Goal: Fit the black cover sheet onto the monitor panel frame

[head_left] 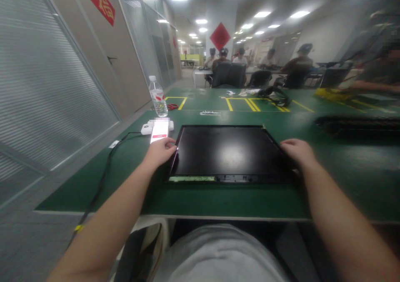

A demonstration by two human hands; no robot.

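A black flat display panel (209,148) lies face up on the green tabletop, a bright reflection in its middle. Along its near edge a strip of green circuit board (192,178) shows. My left hand (161,150) grips the panel's left edge, fingers bent around the frame. On the opposite side, my right hand (298,152) holds the right edge; its fingertips are partly hidden by the hand itself. Just beyond my left hand lies a phone (160,128) with a lit white screen, resting against a white power strip (146,129).
A water bottle (158,98) stands behind the phone, with red-handled scissors (172,106) beside it. A black cable (108,165) runs off the table's left side. Dark blurred equipment (359,125) lies to the right. Black headgear (276,95) is farther back; several people sit beyond.
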